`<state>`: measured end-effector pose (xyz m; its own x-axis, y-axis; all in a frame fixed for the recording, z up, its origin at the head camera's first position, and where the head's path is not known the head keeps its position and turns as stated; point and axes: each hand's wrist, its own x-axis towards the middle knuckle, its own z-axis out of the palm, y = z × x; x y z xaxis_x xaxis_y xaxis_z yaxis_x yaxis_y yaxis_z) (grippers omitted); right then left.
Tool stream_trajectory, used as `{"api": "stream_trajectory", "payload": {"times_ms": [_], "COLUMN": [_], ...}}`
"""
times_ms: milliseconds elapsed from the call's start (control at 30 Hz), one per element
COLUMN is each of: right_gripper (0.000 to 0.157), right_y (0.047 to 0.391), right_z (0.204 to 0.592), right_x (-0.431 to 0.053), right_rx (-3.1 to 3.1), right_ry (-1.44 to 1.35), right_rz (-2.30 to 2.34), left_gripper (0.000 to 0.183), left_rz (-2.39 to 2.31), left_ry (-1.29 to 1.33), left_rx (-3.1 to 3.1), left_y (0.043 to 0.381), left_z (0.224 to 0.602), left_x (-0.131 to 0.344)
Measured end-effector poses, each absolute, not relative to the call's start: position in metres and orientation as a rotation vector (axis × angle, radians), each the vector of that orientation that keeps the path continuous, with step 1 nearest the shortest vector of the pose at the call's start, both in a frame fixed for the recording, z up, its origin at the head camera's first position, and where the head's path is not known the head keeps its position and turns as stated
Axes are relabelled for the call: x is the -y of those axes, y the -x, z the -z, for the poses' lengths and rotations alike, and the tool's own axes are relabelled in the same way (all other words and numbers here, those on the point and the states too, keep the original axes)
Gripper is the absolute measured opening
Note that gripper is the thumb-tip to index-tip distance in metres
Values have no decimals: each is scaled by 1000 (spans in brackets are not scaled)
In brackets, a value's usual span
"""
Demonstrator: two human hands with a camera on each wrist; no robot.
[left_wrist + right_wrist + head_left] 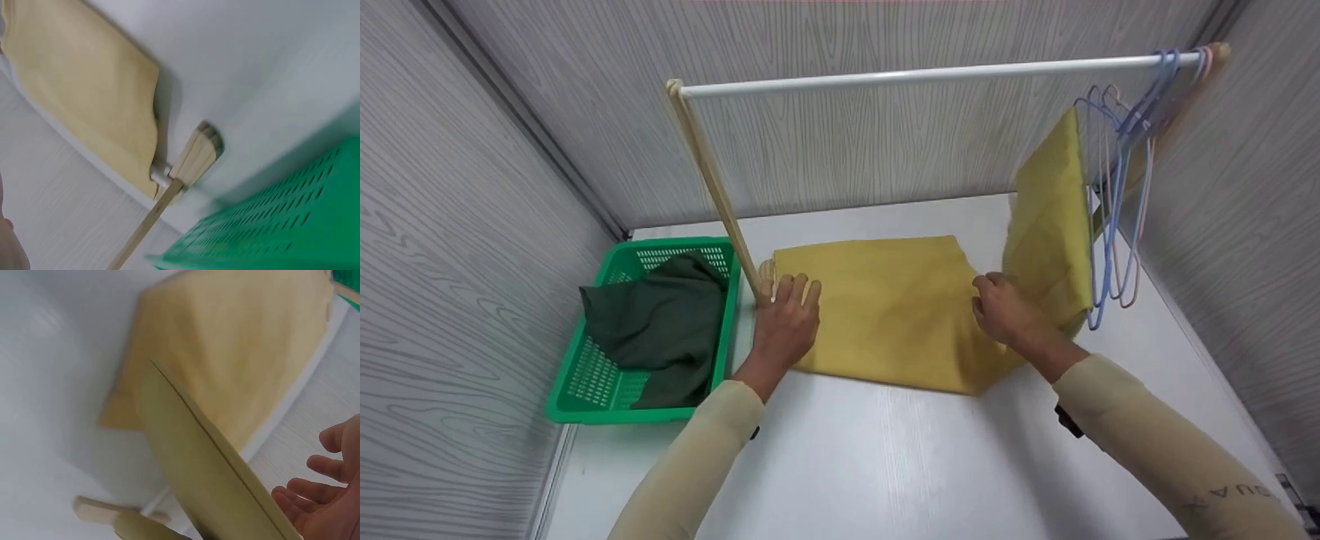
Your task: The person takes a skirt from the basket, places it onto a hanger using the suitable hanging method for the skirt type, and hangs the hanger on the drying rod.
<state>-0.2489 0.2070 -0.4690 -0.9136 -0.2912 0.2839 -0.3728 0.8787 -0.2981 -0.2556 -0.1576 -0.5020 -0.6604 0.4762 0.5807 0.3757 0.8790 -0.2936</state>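
A yellow cloth [877, 315] lies spread under the rack, its left edge beside the rack's wooden foot [194, 157]. My left hand [789, 321] is over that left edge, fingers extended and slightly apart. At the cloth's right end is my right hand [1006, 309]; in the right wrist view its fingers [323, 490] are loosely bent and spaced apart, holding nothing. Just beyond it another yellow cloth [1050, 210] hangs folded from a hanger, overlapping the flat cloth in the right wrist view. Only a sliver of the left hand shows in the left wrist view.
A white rail [922, 75] on wooden posts spans the table. Several blue and pink hangers [1121, 195] hang bunched at its right end. To the left, a green basket [556, 401] holds a dark green cloth [660, 326]. Grey wood-grained panels surround the table.
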Motion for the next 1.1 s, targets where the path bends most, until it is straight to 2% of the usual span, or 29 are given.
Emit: {"api": "stream_trajectory", "payload": {"times_ms": [133,300,500,700,867,1100], "right_gripper": [15,20,23,41,52,64], "right_y": [242,232,216,183,177,183], "right_z": [495,528,569,609,610,589], "right_x": [-209,-213,-209,-195,-189,-203], "right_rx": [2707,2576,2592,2957,3072,3200], "right_ry": [-628,-759,-753,-635,-624,-828], "right_rz": [-491,-341,-311,-313,-373,-646], "left_gripper": [32,29,28,17,19,18], "left_rz": [-209,-196,-164,54,-20,83], "left_ry": [644,727,928,898,857,841], "left_rx": [2385,2492,2669,2633,2613,2833], "left_y": [241,225,207,198,202,221], "left_z": [519,543,576,607,611,598], "left_x": [151,137,116,115,119,130]}}
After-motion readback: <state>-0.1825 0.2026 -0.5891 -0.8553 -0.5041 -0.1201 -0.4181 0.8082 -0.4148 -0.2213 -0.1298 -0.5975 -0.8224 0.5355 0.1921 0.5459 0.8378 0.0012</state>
